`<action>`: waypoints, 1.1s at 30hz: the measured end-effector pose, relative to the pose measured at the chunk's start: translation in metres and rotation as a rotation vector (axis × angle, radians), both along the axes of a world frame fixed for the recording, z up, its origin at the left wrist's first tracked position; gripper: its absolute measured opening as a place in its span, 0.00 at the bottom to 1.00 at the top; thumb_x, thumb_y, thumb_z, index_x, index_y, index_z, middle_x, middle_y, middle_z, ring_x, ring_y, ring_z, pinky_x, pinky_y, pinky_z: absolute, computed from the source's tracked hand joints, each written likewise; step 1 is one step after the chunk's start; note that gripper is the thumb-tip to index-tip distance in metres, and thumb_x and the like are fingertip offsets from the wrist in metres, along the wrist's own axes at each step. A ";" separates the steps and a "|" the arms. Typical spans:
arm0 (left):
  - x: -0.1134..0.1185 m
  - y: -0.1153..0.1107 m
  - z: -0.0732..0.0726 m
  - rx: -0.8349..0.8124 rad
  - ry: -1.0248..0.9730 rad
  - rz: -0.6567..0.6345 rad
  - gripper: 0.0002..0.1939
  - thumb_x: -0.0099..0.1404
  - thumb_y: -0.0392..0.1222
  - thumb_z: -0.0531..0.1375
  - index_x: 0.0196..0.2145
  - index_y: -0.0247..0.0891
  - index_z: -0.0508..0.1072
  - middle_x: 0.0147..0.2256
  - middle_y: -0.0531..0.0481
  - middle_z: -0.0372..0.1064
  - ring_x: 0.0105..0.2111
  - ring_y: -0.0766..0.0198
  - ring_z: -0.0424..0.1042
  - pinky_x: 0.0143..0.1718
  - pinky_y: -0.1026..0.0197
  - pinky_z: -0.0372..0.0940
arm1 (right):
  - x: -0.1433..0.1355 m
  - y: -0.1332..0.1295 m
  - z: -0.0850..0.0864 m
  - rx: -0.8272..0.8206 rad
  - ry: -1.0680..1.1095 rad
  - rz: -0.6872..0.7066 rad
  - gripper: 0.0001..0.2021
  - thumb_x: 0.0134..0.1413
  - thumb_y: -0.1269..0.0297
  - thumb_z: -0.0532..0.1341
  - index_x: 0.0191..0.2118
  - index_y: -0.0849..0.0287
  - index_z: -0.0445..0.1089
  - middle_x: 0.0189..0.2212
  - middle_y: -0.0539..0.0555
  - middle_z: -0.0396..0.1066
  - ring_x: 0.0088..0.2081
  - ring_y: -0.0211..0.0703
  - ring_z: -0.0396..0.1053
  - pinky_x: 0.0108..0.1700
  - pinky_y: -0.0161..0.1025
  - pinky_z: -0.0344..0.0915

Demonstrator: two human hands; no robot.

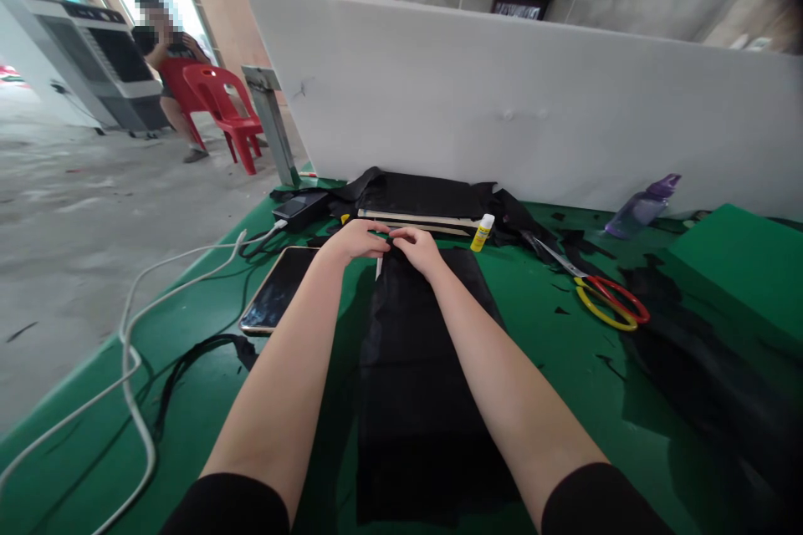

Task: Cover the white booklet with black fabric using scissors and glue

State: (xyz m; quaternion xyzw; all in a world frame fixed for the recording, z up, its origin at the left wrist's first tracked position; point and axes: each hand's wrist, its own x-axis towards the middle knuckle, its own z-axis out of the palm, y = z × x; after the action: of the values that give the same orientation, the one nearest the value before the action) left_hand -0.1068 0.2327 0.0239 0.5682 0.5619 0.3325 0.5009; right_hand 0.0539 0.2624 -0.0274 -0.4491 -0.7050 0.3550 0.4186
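A long black cloth (420, 384) lies on the green table (314, 468) between my forearms. My left hand (357, 241) is at its far left corner, fingers closed on the cloth edge. Right beside it, my right hand (415, 247) pinches the same far edge, the fingertips of both hands nearly meeting. A pale strip (379, 267) shows at the cloth's left edge below my left hand. Just beyond my hands sits a black-covered piece (427, 194) with a pale edge. A yellow glue stick (482, 233) with a white cap stands to the right of my right hand.
Scissors (608, 301) with red and yellow handles, a purple bottle (643, 207), a green board (744, 267) and black scraps lie right. A phone (279, 291), white cable (129, 351) and black device (302, 207) are left. A white panel (502, 109) stands behind; a person (166, 42) sits far left.
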 end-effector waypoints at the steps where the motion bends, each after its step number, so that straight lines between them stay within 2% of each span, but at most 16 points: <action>1: 0.000 0.000 0.000 -0.002 -0.001 -0.004 0.24 0.49 0.31 0.64 0.47 0.32 0.73 0.29 0.49 0.73 0.33 0.63 0.74 0.38 0.62 0.70 | -0.001 0.000 0.000 -0.001 -0.021 0.002 0.10 0.49 0.67 0.58 0.36 0.58 0.75 0.35 0.50 0.76 0.35 0.38 0.71 0.41 0.36 0.65; 5: 0.000 0.000 0.000 -0.009 0.019 0.002 0.25 0.49 0.31 0.64 0.48 0.32 0.72 0.28 0.49 0.73 0.33 0.62 0.75 0.38 0.62 0.70 | -0.002 0.001 0.000 0.011 -0.090 0.005 0.09 0.49 0.66 0.58 0.33 0.59 0.75 0.31 0.51 0.76 0.34 0.41 0.71 0.40 0.38 0.65; 10: -0.002 0.002 -0.001 -0.016 0.066 0.025 0.24 0.51 0.37 0.66 0.47 0.31 0.71 0.27 0.48 0.73 0.31 0.58 0.75 0.35 0.59 0.71 | -0.001 0.000 0.000 0.070 -0.103 0.027 0.08 0.50 0.67 0.59 0.34 0.58 0.75 0.34 0.51 0.76 0.37 0.40 0.72 0.41 0.36 0.65; 15: -0.007 0.004 -0.004 -0.020 0.059 0.025 0.22 0.55 0.44 0.64 0.46 0.32 0.71 0.32 0.45 0.74 0.33 0.58 0.76 0.36 0.59 0.72 | 0.000 -0.003 0.000 0.120 -0.108 0.037 0.08 0.52 0.67 0.58 0.35 0.59 0.75 0.36 0.52 0.76 0.39 0.41 0.72 0.44 0.37 0.66; 21: -0.010 0.003 -0.004 -0.038 0.057 -0.052 0.27 0.50 0.39 0.67 0.49 0.34 0.71 0.31 0.47 0.74 0.33 0.60 0.75 0.38 0.59 0.70 | 0.000 -0.004 0.003 0.156 -0.119 0.025 0.08 0.51 0.67 0.60 0.38 0.57 0.75 0.39 0.51 0.76 0.42 0.40 0.72 0.47 0.37 0.65; 25: -0.010 0.003 -0.007 -0.041 0.065 -0.066 0.25 0.50 0.37 0.66 0.48 0.35 0.72 0.31 0.48 0.73 0.31 0.62 0.74 0.37 0.60 0.69 | 0.007 -0.001 0.005 0.142 -0.147 -0.090 0.12 0.53 0.65 0.57 0.43 0.57 0.73 0.40 0.52 0.76 0.41 0.40 0.72 0.46 0.36 0.66; 29: -0.009 0.004 -0.012 -0.031 0.085 -0.066 0.17 0.52 0.41 0.65 0.41 0.37 0.75 0.27 0.50 0.69 0.27 0.65 0.71 0.32 0.62 0.68 | 0.017 0.000 0.004 0.089 -0.232 -0.239 0.11 0.52 0.69 0.54 0.34 0.57 0.75 0.32 0.53 0.76 0.35 0.43 0.71 0.42 0.39 0.65; 31: -0.009 0.004 -0.013 -0.018 0.100 -0.062 0.13 0.52 0.45 0.64 0.35 0.37 0.76 0.25 0.51 0.67 0.26 0.65 0.68 0.30 0.63 0.66 | 0.019 -0.001 0.004 0.062 -0.272 -0.269 0.11 0.50 0.70 0.54 0.30 0.56 0.74 0.28 0.52 0.75 0.32 0.43 0.70 0.39 0.38 0.65; 33: -0.009 0.003 -0.013 0.011 0.111 -0.044 0.12 0.53 0.49 0.64 0.31 0.38 0.76 0.26 0.51 0.66 0.28 0.65 0.66 0.28 0.65 0.63 | 0.018 -0.002 0.005 0.056 -0.297 -0.281 0.12 0.49 0.71 0.53 0.29 0.55 0.74 0.29 0.52 0.74 0.32 0.43 0.70 0.38 0.38 0.64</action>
State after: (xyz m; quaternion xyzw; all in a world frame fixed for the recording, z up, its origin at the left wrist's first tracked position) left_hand -0.1160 0.2356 0.0110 0.6008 0.5744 0.2924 0.4728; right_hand 0.0720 0.2602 -0.0221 -0.5788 -0.6990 0.2031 0.3677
